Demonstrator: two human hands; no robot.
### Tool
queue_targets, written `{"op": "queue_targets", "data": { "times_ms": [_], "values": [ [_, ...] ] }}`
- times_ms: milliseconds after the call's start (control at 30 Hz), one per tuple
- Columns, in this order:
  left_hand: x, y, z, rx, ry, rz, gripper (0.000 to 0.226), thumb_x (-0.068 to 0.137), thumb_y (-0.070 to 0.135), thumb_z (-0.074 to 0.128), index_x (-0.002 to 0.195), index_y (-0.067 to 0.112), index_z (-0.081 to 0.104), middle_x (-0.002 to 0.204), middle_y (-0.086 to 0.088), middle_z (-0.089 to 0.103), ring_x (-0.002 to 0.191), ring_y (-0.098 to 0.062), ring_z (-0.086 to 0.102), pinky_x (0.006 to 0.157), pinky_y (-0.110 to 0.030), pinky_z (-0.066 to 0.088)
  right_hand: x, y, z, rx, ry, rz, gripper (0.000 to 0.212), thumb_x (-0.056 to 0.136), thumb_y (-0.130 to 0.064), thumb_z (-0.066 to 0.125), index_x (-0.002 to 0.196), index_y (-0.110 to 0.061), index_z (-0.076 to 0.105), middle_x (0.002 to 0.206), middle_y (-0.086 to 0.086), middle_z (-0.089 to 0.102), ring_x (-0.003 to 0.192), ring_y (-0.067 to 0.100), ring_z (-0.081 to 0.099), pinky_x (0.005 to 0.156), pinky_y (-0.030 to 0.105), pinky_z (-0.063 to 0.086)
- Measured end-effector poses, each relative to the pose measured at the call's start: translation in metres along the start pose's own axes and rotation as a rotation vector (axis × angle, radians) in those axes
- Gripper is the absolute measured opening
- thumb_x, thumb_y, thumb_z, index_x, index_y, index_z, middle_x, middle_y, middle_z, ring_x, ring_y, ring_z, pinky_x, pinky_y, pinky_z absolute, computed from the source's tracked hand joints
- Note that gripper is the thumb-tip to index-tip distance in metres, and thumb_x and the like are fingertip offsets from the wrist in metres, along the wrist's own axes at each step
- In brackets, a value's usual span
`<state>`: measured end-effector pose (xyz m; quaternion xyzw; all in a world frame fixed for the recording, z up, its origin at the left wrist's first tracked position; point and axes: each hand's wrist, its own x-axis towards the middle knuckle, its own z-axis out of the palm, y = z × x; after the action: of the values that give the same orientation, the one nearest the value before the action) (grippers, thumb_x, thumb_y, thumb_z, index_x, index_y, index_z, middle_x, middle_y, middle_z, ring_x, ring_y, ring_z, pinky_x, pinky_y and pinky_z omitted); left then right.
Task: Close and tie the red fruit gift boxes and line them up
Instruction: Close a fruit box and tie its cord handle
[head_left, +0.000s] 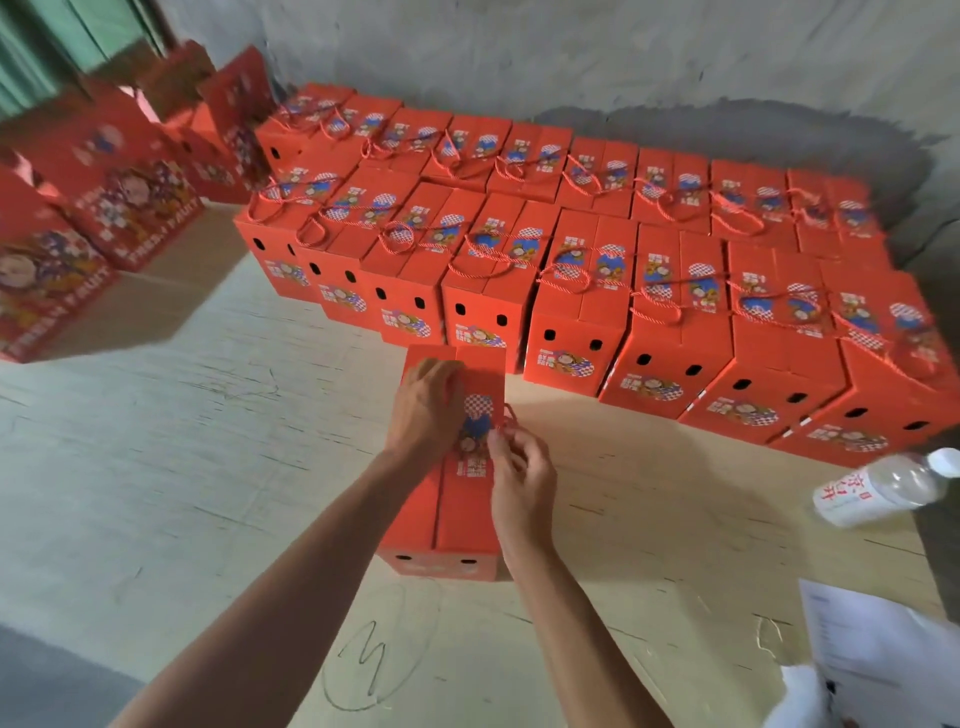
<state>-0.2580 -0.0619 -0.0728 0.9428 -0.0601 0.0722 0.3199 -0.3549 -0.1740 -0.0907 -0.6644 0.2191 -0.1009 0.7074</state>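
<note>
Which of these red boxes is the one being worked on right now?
The lone red box in front of the rows, apart from them: the left hand presses its top while the right hand pinches its red cord.

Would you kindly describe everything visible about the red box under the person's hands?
The red box looks like printed cardboard, lying alone on the pale floor in front of the lined-up rows. Its two top flaps meet along a centre seam, bearing a blue, checkered graphic. Two dark holes mark its near end. The left hand presses on the far part of the lid; the right hand pinches a red cord at its right edge.
</note>
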Motion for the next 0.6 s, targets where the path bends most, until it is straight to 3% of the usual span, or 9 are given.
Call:
{"op": "queue_targets", "data": {
  "times_ms": [100, 167, 233, 300, 367, 433, 467, 533, 600],
  "values": [
    [-0.007, -0.017, -0.007, 0.017, -0.097, -0.241, 0.062, 0.101, 0.041, 0.053, 0.155, 0.019, 0.031, 0.164, -0.007, 0.027, 0.145, -0.029, 0.032, 0.116, -0.047, 0.033, -0.014, -0.004, 0.006, -0.227, -0.034, -0.267, 0.015, 0.102, -0.030, 0.061, 0.100, -0.017, 0.066, 0.097, -0.011, 0.064, 0.097, 0.011, 0.060, 0.085, 0.034, 0.051],
    [-0.010, -0.024, -0.010, -0.261, -0.159, -0.476, 0.078, 0.098, 0.056, 0.054, 0.159, 0.018, 0.023, 0.163, -0.012, 0.028, 0.139, -0.029, 0.042, 0.115, -0.049, 0.038, -0.029, -0.002, 0.016, -0.460, -0.135, -0.417, 0.019, 0.101, -0.034, 0.059, 0.094, -0.017, 0.065, 0.095, -0.006, 0.066, 0.098, 0.018, 0.060, 0.097, 0.042, 0.047],
    [-0.009, -0.033, -0.014, -0.582, -0.223, -0.680, 0.074, 0.100, 0.063, 0.045, 0.149, 0.008, 0.043, 0.146, -0.021, 0.052, 0.126, -0.031, 0.057, 0.110, -0.050, 0.045, -0.041, 0.005, 0.025, -0.750, -0.185, -0.576, 0.020, 0.101, -0.038, 0.057, 0.098, -0.020, 0.066, 0.098, -0.007, 0.068, 0.100, 0.016, 0.058, 0.110, 0.044, 0.038],
    [-0.017, -0.044, -0.017, -0.934, -0.413, -0.737, 0.074, 0.102, 0.067, 0.033, 0.130, 0.006, 0.065, 0.128, -0.022, 0.067, 0.116, -0.037, 0.066, 0.105, -0.051, 0.051, -0.053, 0.010, 0.036, -0.817, -0.202, -0.663, 0.016, 0.100, -0.036, 0.059, 0.100, -0.021, 0.065, 0.098, -0.008, 0.065, 0.098, 0.017, 0.054, 0.106, 0.042, 0.040],
    [-0.030, -0.060, -0.019, -1.193, -0.563, -0.758, 0.081, 0.099, 0.073, 0.026, 0.116, 0.012, 0.077, 0.120, -0.019, 0.072, 0.106, -0.034, 0.072, 0.093, -0.044, 0.059, -0.065, 0.010, 0.047, -0.779, -0.209, -0.649, 0.017, 0.099, -0.038, 0.058, 0.098, -0.022, 0.063, 0.097, -0.008, 0.063, 0.095, 0.018, 0.052, 0.096, 0.037, 0.044],
    [-0.039, -0.078, -0.014, -1.246, -0.618, -0.830, 0.083, 0.098, 0.074, 0.025, 0.108, 0.013, 0.080, 0.117, -0.019, 0.073, 0.100, -0.032, 0.074, 0.084, -0.041, 0.062, -0.072, 0.011, 0.057, -0.776, -0.153, -0.632, 0.019, 0.099, -0.039, 0.059, 0.093, -0.022, 0.061, 0.093, -0.007, 0.062, 0.091, 0.018, 0.053, 0.087, 0.034, 0.045],
    [-0.042, -0.085, -0.008, -1.220, -0.624, -0.824, 0.074, 0.100, 0.068, 0.033, 0.113, 0.011, 0.077, 0.120, -0.020, 0.072, 0.105, -0.035, 0.072, 0.087, -0.044, 0.060, -0.073, 0.012, 0.060, -0.801, -0.122, -0.634, 0.020, 0.099, -0.040, 0.058, 0.092, -0.021, 0.060, 0.092, -0.006, 0.062, 0.090, 0.018, 0.054, 0.086, 0.035, 0.045],
    [-0.042, -0.099, 0.003, -1.029, -0.552, -0.779, 0.053, 0.100, 0.043, 0.050, 0.137, 0.006, 0.058, 0.126, -0.023, 0.067, 0.116, -0.041, 0.065, 0.100, -0.052, 0.053, -0.069, 0.011, 0.064, -0.855, -0.092, -0.642, 0.019, 0.100, -0.038, 0.057, 0.094, -0.020, 0.061, 0.092, -0.005, 0.064, 0.091, 0.019, 0.056, 0.085, 0.037, 0.047],
    [-0.043, -0.101, 0.004, -0.851, -0.465, -0.746, 0.051, 0.102, 0.024, 0.054, 0.151, 0.018, 0.039, 0.121, -0.012, 0.070, 0.111, -0.031, 0.066, 0.097, -0.047, 0.053, -0.066, 0.011, 0.066, -0.878, -0.081, -0.646, 0.016, 0.100, -0.033, 0.058, 0.093, -0.019, 0.061, 0.091, -0.006, 0.063, 0.089, 0.019, 0.056, 0.084, 0.038, 0.048]
  ]
}}
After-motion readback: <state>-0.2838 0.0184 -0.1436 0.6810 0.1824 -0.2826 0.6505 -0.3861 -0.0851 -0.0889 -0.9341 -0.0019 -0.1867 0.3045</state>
